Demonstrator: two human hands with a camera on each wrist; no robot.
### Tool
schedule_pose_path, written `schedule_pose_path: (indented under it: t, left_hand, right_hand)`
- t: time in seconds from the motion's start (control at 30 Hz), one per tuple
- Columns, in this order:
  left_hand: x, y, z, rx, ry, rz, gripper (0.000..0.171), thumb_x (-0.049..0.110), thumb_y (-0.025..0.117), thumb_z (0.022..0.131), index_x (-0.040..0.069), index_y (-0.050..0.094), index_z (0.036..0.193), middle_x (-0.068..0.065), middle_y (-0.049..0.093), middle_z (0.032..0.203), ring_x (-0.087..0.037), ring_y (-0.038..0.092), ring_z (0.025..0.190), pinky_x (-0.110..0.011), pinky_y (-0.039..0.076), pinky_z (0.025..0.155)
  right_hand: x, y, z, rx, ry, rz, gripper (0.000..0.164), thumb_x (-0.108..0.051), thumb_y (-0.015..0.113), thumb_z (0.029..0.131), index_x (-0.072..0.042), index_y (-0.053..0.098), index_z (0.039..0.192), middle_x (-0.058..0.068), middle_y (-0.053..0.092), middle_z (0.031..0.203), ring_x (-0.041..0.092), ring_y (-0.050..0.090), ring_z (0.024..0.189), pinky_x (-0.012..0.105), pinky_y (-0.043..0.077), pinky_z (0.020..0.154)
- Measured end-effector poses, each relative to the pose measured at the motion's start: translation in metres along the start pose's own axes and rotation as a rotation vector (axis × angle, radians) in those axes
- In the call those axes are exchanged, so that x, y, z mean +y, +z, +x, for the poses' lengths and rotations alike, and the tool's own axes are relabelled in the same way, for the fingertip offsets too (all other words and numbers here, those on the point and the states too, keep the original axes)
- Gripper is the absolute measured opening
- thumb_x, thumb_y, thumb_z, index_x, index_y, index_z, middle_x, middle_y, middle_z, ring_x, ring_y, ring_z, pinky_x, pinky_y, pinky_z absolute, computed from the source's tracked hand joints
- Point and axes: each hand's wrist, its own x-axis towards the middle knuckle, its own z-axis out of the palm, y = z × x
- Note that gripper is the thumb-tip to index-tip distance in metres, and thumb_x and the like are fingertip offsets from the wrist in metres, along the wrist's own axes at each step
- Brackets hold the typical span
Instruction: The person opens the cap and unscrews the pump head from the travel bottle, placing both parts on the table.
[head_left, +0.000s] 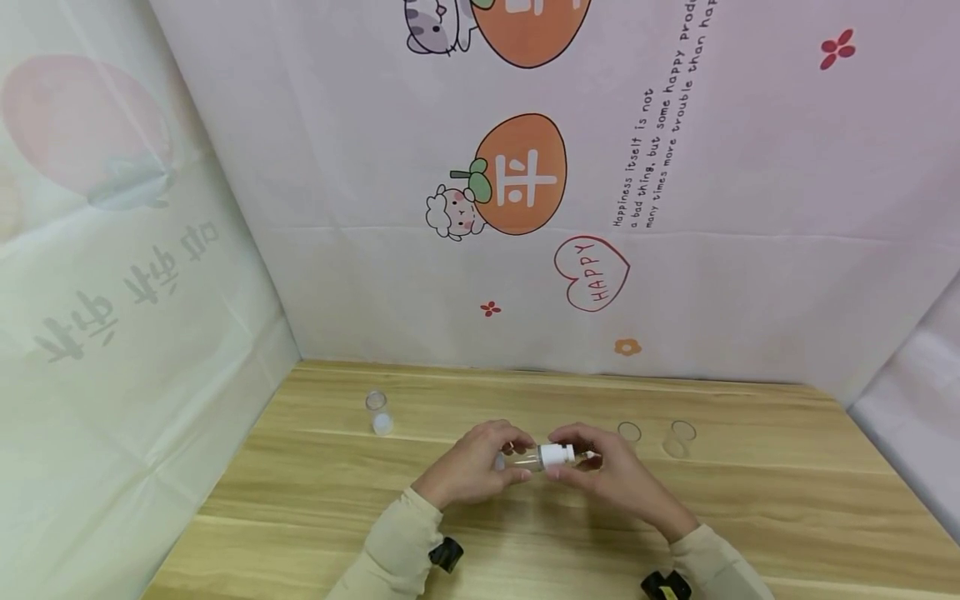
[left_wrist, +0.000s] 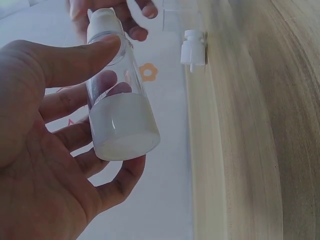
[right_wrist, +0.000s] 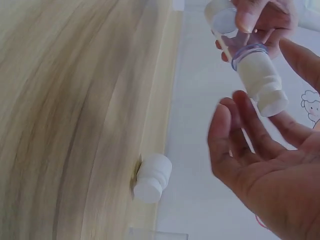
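My left hand (head_left: 480,462) grips a clear bottle (left_wrist: 131,80) with a white lower part, thumb on one side and fingers curled round the other. In the head view the bottle lies level above the table, its white pump top (head_left: 556,454) toward the right. My right hand (head_left: 611,467) is round that pump end; in the right wrist view its fingers (right_wrist: 245,135) are spread and loosely bent beside the top, thumb apart. Whether a fingertip touches it, I cannot tell. A second white pump top (right_wrist: 152,177) stands on the table near the right hand.
A small clear container with a white part (head_left: 379,414) stands on the table's left. Two clear cups or caps, one nearer (head_left: 630,432) and one farther right (head_left: 678,437), stand beyond the right hand. A printed white cloth (head_left: 360,283) hangs behind the wooden table (head_left: 300,500).
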Motion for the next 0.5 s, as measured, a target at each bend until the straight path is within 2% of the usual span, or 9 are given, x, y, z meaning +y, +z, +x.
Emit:
schedule_pose_path:
  t: [0.17,0.3,0.5]
  left_hand:
    - [0.0021,0.0008,0.0003,-0.004,-0.001,0.021,0.033,0.020,0.079,0.091,0.008,0.070,0.120,-0.003,0.069,0.111,-0.018,0.063,0.099,-0.026,0.050,0.085]
    - [0.0026,0.0025,0.0012,0.005,0.006,0.037,0.033,0.019,0.080,0.089,0.008,0.071,0.119,-0.002,0.069,0.110,-0.018,0.063,0.099,-0.024,0.050,0.085]
    - [0.0023,0.0036,0.0017,0.021,0.015,0.064,0.033,0.018,0.082,0.088,0.009,0.071,0.118,-0.001,0.069,0.109,-0.016,0.063,0.099,-0.026,0.050,0.085]
  right_hand:
    - [-0.0012,-0.0033,-0.0004,-0.073,0.089,0.005,0.039,-0.030,0.077,0.093,-0.006,0.067,0.121,0.004,0.068,0.105,0.022,0.065,0.096,0.033,0.056,0.076]
    - [-0.0010,-0.0037,0.0003,-0.099,0.146,0.003,0.035,-0.034,0.071,0.097,-0.008,0.068,0.119,0.003,0.069,0.100,0.020,0.064,0.090,0.030,0.054,0.072]
    - [-0.0027,-0.0052,0.0012,-0.145,0.207,0.150,0.036,-0.031,0.059,0.105,0.001,0.066,0.119,0.018,0.068,0.104,0.034,0.066,0.097,0.039,0.059,0.078]
